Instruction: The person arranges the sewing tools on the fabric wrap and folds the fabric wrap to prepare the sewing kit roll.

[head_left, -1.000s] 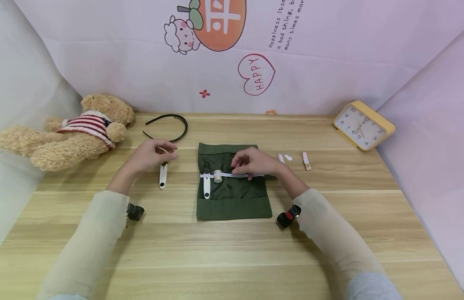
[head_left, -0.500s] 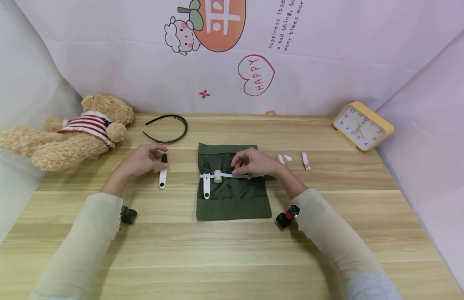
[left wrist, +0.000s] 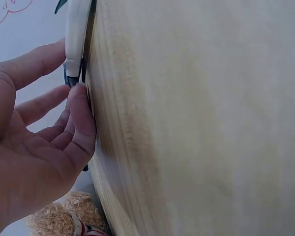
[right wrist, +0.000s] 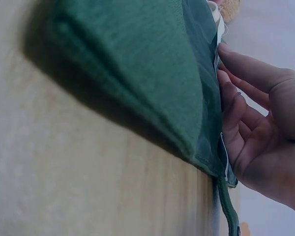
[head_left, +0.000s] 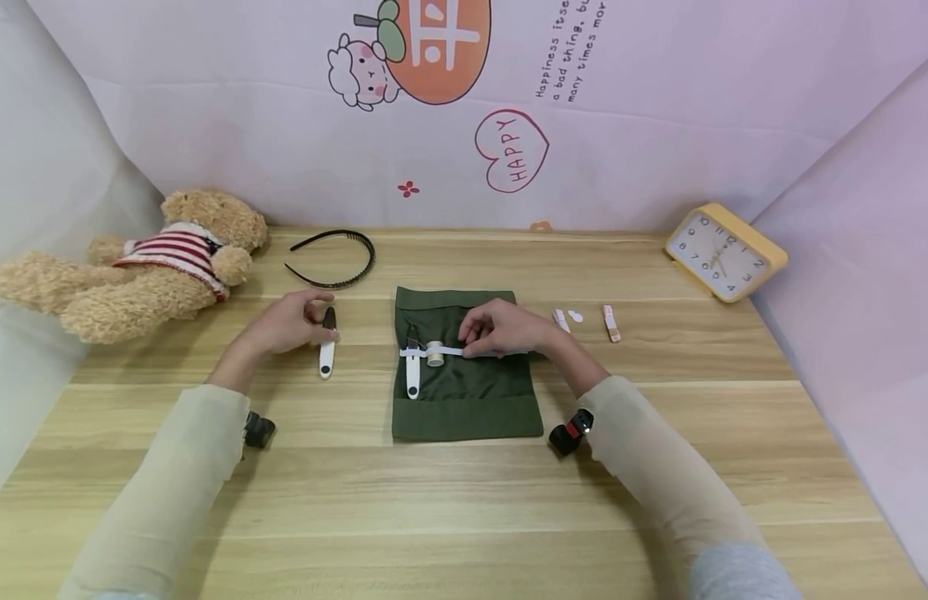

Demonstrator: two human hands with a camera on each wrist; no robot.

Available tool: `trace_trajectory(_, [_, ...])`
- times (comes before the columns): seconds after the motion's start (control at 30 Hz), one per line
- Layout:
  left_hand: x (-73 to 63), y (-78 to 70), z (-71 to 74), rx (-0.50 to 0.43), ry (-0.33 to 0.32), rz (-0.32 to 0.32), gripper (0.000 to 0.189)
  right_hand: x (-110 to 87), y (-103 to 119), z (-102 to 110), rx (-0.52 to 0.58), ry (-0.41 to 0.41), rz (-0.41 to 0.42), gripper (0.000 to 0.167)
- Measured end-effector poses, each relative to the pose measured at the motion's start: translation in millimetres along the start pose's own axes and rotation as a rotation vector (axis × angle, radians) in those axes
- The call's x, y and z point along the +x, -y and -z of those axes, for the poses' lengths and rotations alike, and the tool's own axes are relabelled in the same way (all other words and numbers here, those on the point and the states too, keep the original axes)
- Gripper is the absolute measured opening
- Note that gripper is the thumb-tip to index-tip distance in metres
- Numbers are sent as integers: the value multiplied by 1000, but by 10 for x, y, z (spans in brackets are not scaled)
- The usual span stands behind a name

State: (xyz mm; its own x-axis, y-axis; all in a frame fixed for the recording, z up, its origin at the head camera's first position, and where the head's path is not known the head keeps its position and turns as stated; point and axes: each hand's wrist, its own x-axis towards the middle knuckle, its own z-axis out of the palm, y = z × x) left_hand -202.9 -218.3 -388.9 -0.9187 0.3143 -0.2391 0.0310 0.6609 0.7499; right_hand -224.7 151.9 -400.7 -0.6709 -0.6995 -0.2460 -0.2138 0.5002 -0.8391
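A dark green fabric pouch (head_left: 467,417) lies unfolded on the table, a white elastic band (head_left: 452,351) running across its middle. Under the band sit a white-handled tool with metal blades (head_left: 413,379) and a small thread spool (head_left: 435,358). My right hand (head_left: 504,327) pinches the band right of the spool, thumb on top; the right wrist view shows its other fingers curled close to the cloth (right wrist: 152,69). Left of the pouch lies a second white-handled tool with a black tip (head_left: 326,354). My left hand (head_left: 287,323) pinches it near the black end, also in the left wrist view.
A black headband (head_left: 372,258) and a teddy bear (head_left: 156,275) in a striped shirt lie at the back left. Two small pinkish strips, one a folded strip (head_left: 611,323), and a white disc (head_left: 575,317) lie right of the pouch. A yellow clock (head_left: 726,252) stands at the back right.
My left hand has drawn back to the left and down onto the black-tipped tool. My right hand has shifted slightly left along the band. The pouch has stayed in place.
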Motion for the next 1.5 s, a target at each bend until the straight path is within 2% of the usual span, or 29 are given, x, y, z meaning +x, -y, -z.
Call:
trace_trajectory(0.13, [12,-14,-18,-51,29,25,72,4,-7,-12,-24,3,20,12])
trace_trajectory(0.33, [22,-61,-42,-82,54,35,62,0,-9,-20,-74,9,77,8])
trace_trajectory(0.8, [51,-186,-55,-151,12,46,63,7,-4,-28,-111,6,87,5])
trace_trajectory(1.03, [115,-282,-88,-182,-22,-20,62,6,-1,-15,-95,8,58,7])
trace_trajectory(1.5, [282,-541,-268,-294,13,-102,62,-19,4,4,-90,36,47,12])
